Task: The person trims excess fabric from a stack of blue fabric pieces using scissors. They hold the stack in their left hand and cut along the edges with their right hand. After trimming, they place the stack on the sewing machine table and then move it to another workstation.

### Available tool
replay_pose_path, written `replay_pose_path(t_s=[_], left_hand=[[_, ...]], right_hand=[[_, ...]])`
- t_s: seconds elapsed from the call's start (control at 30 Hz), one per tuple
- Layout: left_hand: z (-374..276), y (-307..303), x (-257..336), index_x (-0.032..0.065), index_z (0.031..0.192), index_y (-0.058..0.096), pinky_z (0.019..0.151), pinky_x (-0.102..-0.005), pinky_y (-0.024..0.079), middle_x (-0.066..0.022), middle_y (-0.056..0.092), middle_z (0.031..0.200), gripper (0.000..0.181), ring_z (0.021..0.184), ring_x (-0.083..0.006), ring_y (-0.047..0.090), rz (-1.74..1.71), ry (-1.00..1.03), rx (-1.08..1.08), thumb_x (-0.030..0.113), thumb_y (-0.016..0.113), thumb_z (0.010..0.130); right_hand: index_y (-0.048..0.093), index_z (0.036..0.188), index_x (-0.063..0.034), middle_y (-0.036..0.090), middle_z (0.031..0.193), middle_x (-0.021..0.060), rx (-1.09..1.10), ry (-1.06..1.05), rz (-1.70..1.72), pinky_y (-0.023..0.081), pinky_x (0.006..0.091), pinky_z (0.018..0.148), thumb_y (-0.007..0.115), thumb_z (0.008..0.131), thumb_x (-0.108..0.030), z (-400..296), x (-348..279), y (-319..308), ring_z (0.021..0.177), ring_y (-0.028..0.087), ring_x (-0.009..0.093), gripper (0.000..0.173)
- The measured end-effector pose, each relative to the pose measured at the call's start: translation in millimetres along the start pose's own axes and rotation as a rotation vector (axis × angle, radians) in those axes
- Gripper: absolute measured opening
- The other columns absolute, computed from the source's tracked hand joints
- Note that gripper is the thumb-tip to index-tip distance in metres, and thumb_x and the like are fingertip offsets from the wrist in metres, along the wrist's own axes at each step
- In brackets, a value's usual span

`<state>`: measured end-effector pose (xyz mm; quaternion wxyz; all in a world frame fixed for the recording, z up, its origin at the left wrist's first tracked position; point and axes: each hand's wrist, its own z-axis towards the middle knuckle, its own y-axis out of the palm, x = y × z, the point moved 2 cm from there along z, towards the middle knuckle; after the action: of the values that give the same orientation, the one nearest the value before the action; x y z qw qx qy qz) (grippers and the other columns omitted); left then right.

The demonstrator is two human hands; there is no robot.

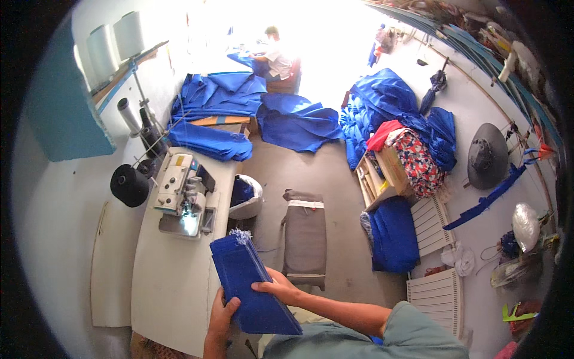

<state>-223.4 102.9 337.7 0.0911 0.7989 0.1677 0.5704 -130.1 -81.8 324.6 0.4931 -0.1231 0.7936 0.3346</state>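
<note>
A stack of cut blue fabric pieces (251, 287) is held up in front of me, with pale frayed threads at its far end. My left hand (223, 309) grips its left edge, thumb lying on top. On the opposite edge, my right hand (280, 287) pinches the stack with the thumb above and the fingers underneath. The stack hangs over the right edge of a white sewing table (175, 278). Farther along that table stands a white overlock machine (179, 179) with its lamp lit.
A padded bench (306, 238) stands right of the table, near a white bin (246, 197). Black thread cones (129, 185) sit beside the machine. Blue cloth (300, 121) spreads across the floor and folded blue fabric (394, 233) lies right. Another person (279, 58) sits at the far end.
</note>
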Motion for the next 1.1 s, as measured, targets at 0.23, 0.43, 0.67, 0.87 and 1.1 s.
replay_pose_path(t_s=[0.23,0.43,0.67,0.87,1.1], left_hand=[[24.6,105.7,-35.4,-0.0004,0.143,0.043,0.102,-0.0404,0.051,-0.0156,0.061,0.130,0.079,0.116,-0.0259,0.063,0.008,-0.198,-0.047,0.025,0.087,0.083],[71.9,221.0,-81.5,0.0002,0.141,0.044,0.102,-0.0388,0.052,-0.0153,0.062,0.128,0.076,0.116,-0.0241,0.063,0.062,-0.210,-0.112,0.022,0.087,0.083],[146.5,373.5,-142.8,-0.0048,0.139,0.045,0.099,-0.0391,0.054,-0.0177,0.065,0.124,0.085,0.113,-0.0242,0.065,0.180,-0.149,-0.047,0.032,0.092,0.078],[209.8,481.9,-138.1,-0.0066,0.139,0.045,0.100,-0.0395,0.053,-0.0199,0.065,0.126,0.091,0.115,-0.0255,0.065,0.201,-0.068,-0.017,0.036,0.093,0.075],[287.2,506.2,-132.2,-0.0066,0.137,0.048,0.100,-0.0400,0.053,-0.0201,0.065,0.125,0.088,0.114,-0.0267,0.066,0.176,-0.104,0.107,0.036,0.093,0.075]], right_hand=[[0.051,0.138,0.0013,0.063,0.123,0.0111,0.173,-0.024,0.033,0.049,0.0345,0.098,0.076,0.089,-0.038,-65.5,10.5,-79.8,0.111,0.060,0.018,0.067],[0.043,0.143,0.0011,0.058,0.130,0.0125,0.257,-0.017,0.062,0.046,0.0370,0.104,0.074,0.090,-0.039,-119.8,-4.6,-200.1,0.118,0.056,0.020,0.072],[0.045,0.141,0.0025,0.059,0.129,0.0149,0.226,-0.009,-0.161,0.045,0.0387,0.106,0.071,0.087,-0.034,-164.1,-71.0,-376.4,0.119,0.056,0.023,0.070],[0.044,0.144,0.0031,0.058,0.133,0.0149,0.183,-0.126,-0.129,0.042,0.0390,0.108,0.073,0.083,-0.040,-174.3,-161.1,-468.1,0.122,0.056,0.024,0.080],[0.046,0.141,0.0032,0.059,0.128,0.0144,0.117,0.028,-0.230,0.043,0.0387,0.107,0.070,0.085,-0.037,-106.9,-187.6,-541.1,0.121,0.055,0.024,0.074]])
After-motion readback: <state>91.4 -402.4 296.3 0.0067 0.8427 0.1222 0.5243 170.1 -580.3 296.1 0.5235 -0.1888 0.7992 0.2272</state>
